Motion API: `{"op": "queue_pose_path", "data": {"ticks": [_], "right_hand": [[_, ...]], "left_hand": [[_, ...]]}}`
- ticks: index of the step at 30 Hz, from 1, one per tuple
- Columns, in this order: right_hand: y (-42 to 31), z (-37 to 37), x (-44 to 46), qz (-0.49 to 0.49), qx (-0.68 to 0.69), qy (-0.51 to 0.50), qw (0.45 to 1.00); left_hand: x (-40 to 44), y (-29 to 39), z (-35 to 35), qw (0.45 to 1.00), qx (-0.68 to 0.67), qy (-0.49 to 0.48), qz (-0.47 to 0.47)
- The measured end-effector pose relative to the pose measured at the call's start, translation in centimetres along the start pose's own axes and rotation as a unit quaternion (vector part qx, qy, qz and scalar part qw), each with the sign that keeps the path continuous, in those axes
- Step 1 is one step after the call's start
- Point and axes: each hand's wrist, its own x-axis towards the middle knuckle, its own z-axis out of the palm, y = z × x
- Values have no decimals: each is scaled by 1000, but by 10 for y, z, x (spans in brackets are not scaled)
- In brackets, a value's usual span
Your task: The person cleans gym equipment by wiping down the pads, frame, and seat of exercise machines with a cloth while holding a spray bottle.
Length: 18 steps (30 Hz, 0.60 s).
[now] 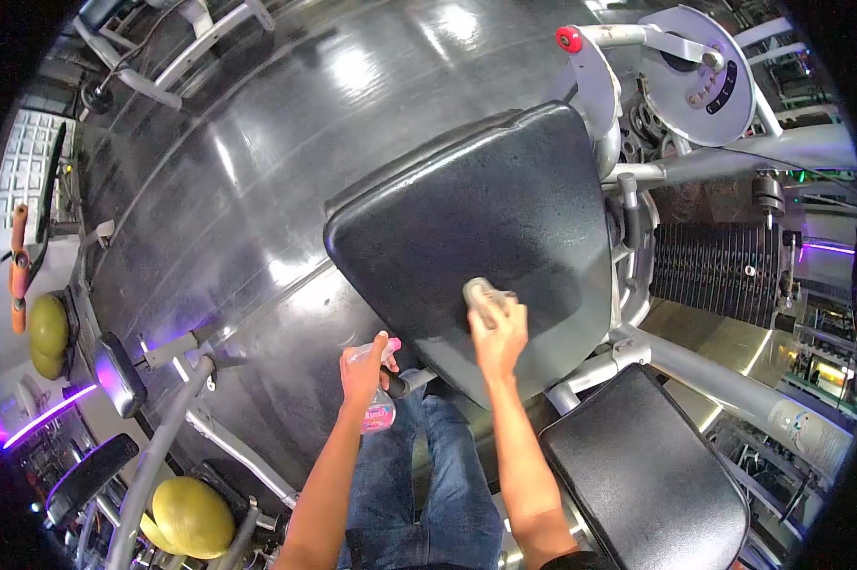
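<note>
My left hand is closed around the neck of a clear spray bottle with a pink trigger head and a pink label. The bottle hangs upright beside the near left edge of a black padded seat. Over that seat, my right hand grips a bunched, light grey-beige cloth. The cloth appears to touch the black upholstery. Part of it is hidden by my fingers.
A second black pad sits at the lower right. Grey machine tubes and a dark weight stack stand to the right. A round cam plate is above. Yellow-green pads are at the lower left.
</note>
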Motion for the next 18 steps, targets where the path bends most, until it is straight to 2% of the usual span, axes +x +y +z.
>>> {"op": "queue_pose_path", "data": {"ticks": [5, 9, 12, 15, 17, 18], "right_hand": [[-21, 20, -35, -174, 11, -130, 976], [-6, -5, -14, -198, -65, -149, 967], [17, -24, 18, -163, -82, -97, 978], [35, -45, 49, -76, -91, -42, 992], [59, -43, 61, -60, -99, 5, 993], [56, -48, 67, -51, -86, -15, 995]], "left_hand": [[1, -1, 0, 1000, -15, 5, -6], [3, -4, -3, 1000, -12, -11, -4], [5, -7, -2, 1000, -23, -7, -4], [2, -1, 0, 999, -22, 4, -24], [-1, 4, 3, 998, 51, 11, -28], [-5, 8, 5, 998, 49, 13, -29]]}}
